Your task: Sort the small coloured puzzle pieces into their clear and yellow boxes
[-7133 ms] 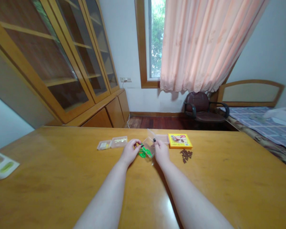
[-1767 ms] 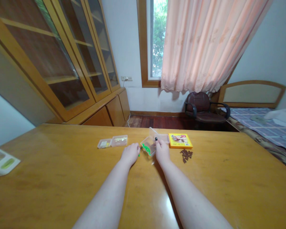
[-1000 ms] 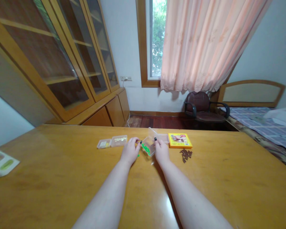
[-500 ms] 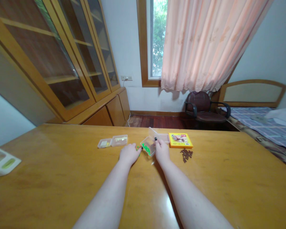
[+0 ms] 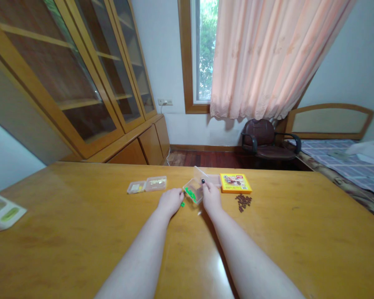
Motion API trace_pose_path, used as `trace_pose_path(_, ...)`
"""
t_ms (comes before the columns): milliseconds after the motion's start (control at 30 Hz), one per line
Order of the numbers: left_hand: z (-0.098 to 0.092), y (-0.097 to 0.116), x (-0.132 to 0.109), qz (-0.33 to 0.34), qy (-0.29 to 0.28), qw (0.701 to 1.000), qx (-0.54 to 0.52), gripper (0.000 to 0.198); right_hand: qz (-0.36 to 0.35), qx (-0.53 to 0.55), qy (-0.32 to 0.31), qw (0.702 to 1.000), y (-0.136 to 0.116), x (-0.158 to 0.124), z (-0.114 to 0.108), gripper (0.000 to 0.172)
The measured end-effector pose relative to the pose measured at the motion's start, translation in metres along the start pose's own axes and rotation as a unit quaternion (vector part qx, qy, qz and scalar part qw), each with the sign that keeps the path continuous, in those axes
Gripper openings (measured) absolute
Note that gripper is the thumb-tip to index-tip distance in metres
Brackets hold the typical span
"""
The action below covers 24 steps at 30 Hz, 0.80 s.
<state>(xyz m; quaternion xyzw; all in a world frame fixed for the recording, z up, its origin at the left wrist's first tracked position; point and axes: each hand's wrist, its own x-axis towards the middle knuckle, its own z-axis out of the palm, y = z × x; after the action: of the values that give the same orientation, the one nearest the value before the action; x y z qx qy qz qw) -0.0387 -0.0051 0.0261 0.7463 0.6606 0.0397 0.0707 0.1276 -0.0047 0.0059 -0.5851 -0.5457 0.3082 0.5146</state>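
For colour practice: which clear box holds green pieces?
The tilted box in the right hand: green shows in no other; the flat box near the left hand holds pale pieces.

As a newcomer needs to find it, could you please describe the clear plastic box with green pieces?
On the wide yellow-brown wooden table, look near the far edge, between the bare left hand and right hand. The right hand holds this clear, rectangular plastic box. Small bright green pieces inside set it apart from the clear plastic box farther left, holding pale pieces.
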Motion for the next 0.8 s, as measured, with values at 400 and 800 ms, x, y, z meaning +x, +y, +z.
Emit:
trace_pose_path(400,0.0028,-0.002,0.0023,-0.018,0.014,1.0,-0.001,0.029,0.001,0.003,-0.002,1.0,0.0,0.0001,0.0017,0.033)
trace_pose_path(800,0.0058,-0.0041,0.0036,-0.014,0.021,1.0,-0.017,0.029,-0.002,0.014,-0.002,1.0,0.0033,0.0007,0.0042,0.034)
